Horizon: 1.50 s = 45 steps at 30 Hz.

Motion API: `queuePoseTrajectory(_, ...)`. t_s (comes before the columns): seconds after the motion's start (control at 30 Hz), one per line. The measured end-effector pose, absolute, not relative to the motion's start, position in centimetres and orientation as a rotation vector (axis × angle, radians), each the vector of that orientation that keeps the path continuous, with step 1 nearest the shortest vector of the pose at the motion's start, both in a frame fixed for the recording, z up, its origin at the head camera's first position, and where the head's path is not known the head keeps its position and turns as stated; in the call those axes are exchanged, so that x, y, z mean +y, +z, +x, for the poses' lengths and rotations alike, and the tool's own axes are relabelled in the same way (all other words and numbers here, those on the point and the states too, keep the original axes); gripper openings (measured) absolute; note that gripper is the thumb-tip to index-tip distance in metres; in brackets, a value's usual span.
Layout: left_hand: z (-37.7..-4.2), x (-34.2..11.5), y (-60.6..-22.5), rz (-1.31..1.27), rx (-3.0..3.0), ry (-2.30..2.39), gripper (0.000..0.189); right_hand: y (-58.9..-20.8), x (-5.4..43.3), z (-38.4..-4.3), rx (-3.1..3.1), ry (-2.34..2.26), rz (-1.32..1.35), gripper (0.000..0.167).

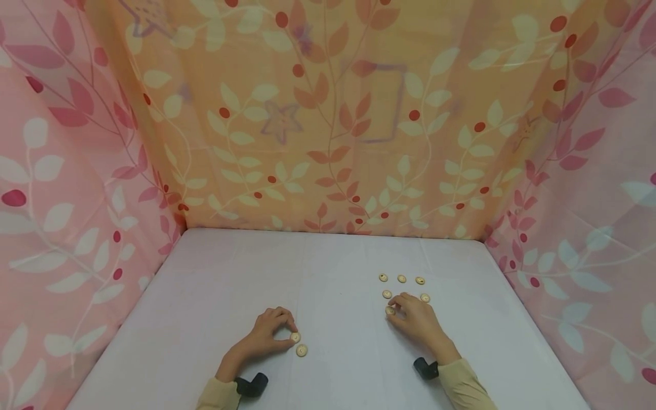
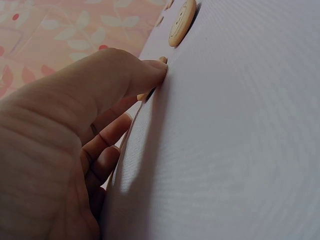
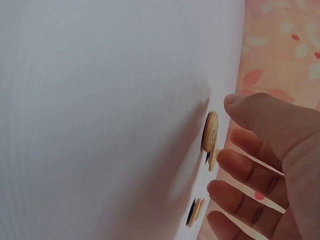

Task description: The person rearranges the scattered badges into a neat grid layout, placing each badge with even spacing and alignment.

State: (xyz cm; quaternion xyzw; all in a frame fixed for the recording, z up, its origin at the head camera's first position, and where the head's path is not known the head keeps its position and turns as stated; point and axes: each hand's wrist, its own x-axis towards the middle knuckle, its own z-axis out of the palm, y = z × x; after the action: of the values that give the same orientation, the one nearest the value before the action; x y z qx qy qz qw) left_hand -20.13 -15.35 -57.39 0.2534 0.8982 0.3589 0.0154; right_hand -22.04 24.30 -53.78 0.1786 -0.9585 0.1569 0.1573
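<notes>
My left hand (image 1: 269,331) pinches a round wooden button (image 1: 295,337) between thumb and index finger, low over the white table. In the left wrist view the thumb (image 2: 145,75) covers most of that button. Just in front of it lies a second wooden button (image 1: 302,350), seen large in the left wrist view. On the right, my right hand (image 1: 416,320) hovers around another button (image 1: 390,310). Seen from the right wrist, the thumb (image 3: 245,107) and fingers are spread and stand apart from the button (image 3: 211,132) lying on the cloth.
Beyond the right hand, several more buttons lie in rows, among them a back-row button (image 1: 402,278), a second-row button (image 1: 386,294) and a button (image 1: 425,298) by the knuckles. A white cloth (image 1: 246,273) covers the table. Patterned curtains (image 1: 328,114) enclose its back and sides.
</notes>
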Motion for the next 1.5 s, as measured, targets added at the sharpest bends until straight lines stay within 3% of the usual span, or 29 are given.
queuePoseTrajectory(0.43, -20.0, -15.4, -57.6, 0.804, 2.818, 1.118, 0.020, -54.1, 21.8, -21.8, -2.766, 0.600, 0.541, 0.024)
queuePoseTrajectory(1.5, -20.2, -15.3, -57.8, 0.843, 2.835, 1.131, 0.019, -55.0, 14.2, -21.6, -2.837, 0.833, 0.894, 0.025)
